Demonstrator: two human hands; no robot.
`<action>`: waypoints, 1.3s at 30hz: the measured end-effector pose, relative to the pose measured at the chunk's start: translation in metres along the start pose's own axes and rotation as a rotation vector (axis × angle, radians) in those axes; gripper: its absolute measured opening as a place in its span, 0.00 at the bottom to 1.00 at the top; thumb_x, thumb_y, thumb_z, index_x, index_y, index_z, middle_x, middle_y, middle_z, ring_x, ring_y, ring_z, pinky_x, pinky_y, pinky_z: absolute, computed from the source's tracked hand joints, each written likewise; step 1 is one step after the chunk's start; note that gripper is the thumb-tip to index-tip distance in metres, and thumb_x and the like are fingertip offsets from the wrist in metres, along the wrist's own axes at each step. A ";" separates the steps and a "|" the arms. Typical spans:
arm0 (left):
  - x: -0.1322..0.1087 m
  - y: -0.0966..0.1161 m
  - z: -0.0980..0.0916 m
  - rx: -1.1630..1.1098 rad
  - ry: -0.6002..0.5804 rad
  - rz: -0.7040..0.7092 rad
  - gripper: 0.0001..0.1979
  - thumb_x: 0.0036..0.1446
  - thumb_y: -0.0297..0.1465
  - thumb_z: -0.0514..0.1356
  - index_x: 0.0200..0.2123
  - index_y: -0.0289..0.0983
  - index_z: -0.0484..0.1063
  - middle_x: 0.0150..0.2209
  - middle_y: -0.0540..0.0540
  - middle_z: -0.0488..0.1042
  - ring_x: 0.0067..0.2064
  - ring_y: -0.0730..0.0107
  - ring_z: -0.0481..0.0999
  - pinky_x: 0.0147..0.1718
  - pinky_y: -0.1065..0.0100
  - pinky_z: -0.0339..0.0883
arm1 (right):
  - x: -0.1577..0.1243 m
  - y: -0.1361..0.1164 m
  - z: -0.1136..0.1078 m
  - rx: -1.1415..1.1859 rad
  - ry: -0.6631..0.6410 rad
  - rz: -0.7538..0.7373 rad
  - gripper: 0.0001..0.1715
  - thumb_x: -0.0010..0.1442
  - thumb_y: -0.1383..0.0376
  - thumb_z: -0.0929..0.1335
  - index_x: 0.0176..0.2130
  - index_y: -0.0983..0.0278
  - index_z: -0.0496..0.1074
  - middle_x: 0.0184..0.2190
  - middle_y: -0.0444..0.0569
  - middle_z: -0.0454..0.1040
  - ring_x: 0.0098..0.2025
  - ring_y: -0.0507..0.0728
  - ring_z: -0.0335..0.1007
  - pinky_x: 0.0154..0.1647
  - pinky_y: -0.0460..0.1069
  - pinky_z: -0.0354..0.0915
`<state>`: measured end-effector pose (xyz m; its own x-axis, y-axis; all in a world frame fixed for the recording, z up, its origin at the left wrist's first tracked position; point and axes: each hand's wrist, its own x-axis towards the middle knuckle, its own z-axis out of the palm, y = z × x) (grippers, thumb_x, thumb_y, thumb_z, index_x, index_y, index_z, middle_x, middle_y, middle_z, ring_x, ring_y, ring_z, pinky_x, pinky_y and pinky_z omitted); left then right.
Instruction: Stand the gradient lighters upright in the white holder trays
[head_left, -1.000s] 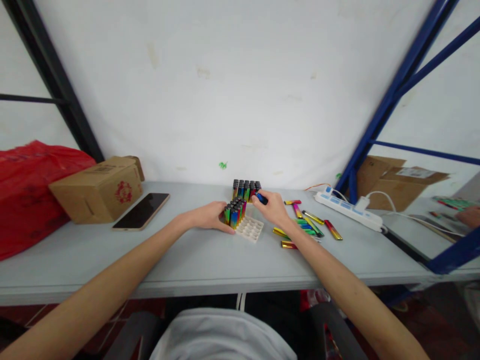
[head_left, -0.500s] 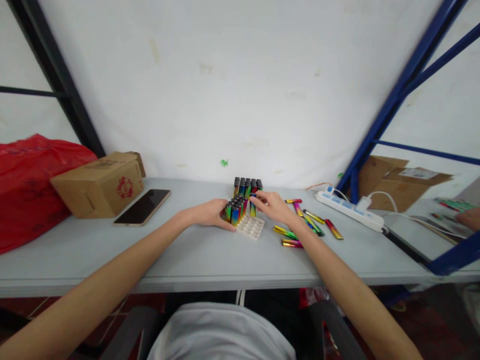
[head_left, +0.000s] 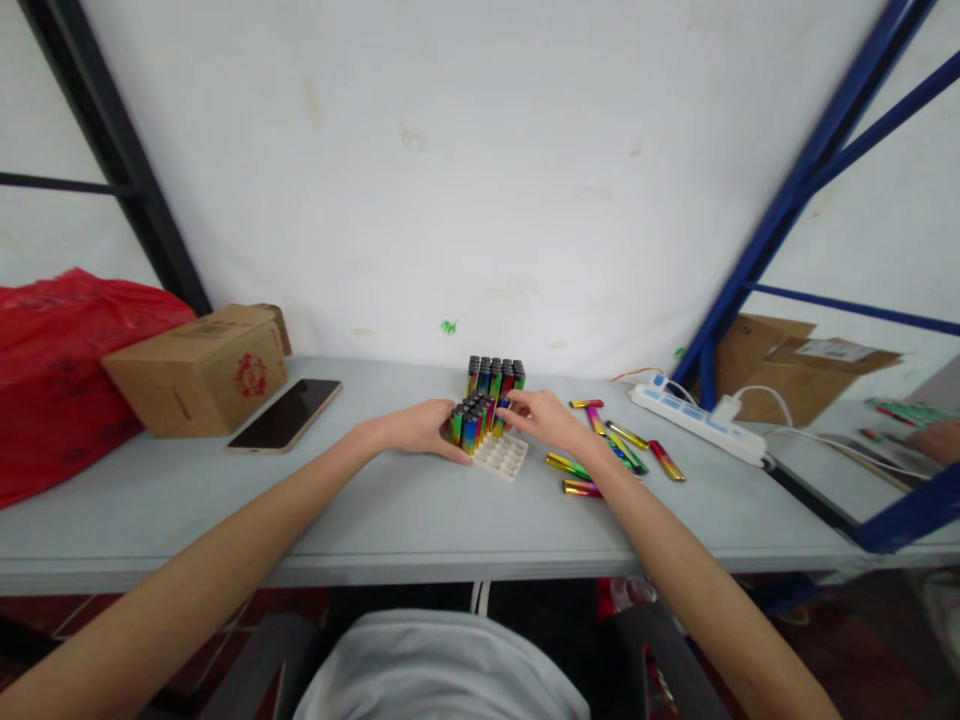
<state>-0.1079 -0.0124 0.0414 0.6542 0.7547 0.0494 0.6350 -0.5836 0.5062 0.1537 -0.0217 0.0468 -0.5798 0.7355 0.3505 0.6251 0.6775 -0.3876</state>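
A white tray [head_left: 508, 460] with rows of round pockets lies on the table, its left part filled with upright shiny rainbow-coloured lighters [head_left: 470, 428] with dark tops. My left hand [head_left: 426, 430] grips the tray's left side, thumb along the front and fingers at the back, partly hidden. Between the fingertips of my right hand [head_left: 541, 416] is one upright lighter [head_left: 499, 425], its lower end down at the tray beside the filled rows. Behind the tray stands a second block of upright lighters [head_left: 496, 372].
Several loose lighters [head_left: 630, 452] lie right of the tray, some behind my right forearm. A white power strip [head_left: 697, 422] is farther right. To the left are a phone [head_left: 286, 415], a cardboard box [head_left: 202, 370] and a red bag [head_left: 67, 380]. Another person's hand [head_left: 937, 440] shows at far right.
My right hand has lowered slightly and moved a little left, bringing the lighter down into the tray beside the others. The left hand has stayed in place.
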 end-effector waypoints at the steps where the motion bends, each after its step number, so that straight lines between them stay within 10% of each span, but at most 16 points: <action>1: 0.000 0.000 0.000 0.014 -0.005 0.000 0.36 0.40 0.53 0.70 0.49 0.36 0.73 0.42 0.46 0.78 0.42 0.57 0.76 0.39 0.66 0.66 | 0.000 0.000 0.000 -0.002 -0.028 -0.010 0.15 0.68 0.56 0.66 0.36 0.65 0.73 0.29 0.47 0.79 0.29 0.53 0.73 0.32 0.46 0.61; 24: 0.000 0.000 0.000 -0.045 -0.032 0.013 0.37 0.41 0.53 0.71 0.50 0.37 0.73 0.45 0.46 0.79 0.46 0.55 0.77 0.43 0.65 0.68 | -0.032 0.033 -0.043 0.084 -0.523 0.345 0.23 0.42 0.60 0.79 0.39 0.62 0.78 0.28 0.44 0.79 0.27 0.55 0.72 0.25 0.46 0.61; 31: -0.001 0.000 -0.001 -0.055 -0.032 0.040 0.35 0.41 0.52 0.71 0.49 0.38 0.74 0.46 0.47 0.79 0.47 0.54 0.77 0.44 0.65 0.68 | -0.018 0.022 -0.045 -0.153 -0.145 0.115 0.11 0.59 0.59 0.71 0.33 0.65 0.78 0.28 0.49 0.78 0.29 0.55 0.70 0.33 0.47 0.60; 39: -0.001 0.003 -0.002 -0.065 -0.033 0.022 0.36 0.41 0.51 0.71 0.50 0.38 0.74 0.44 0.46 0.79 0.45 0.54 0.77 0.43 0.64 0.68 | -0.011 0.021 -0.040 0.054 0.391 0.296 0.21 0.62 0.47 0.68 0.34 0.61 0.64 0.23 0.45 0.77 0.21 0.52 0.69 0.29 0.48 0.63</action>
<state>-0.1079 -0.0145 0.0448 0.6816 0.7310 0.0331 0.5932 -0.5784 0.5600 0.1938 -0.0156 0.0686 -0.1351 0.8504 0.5085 0.6996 0.4452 -0.5588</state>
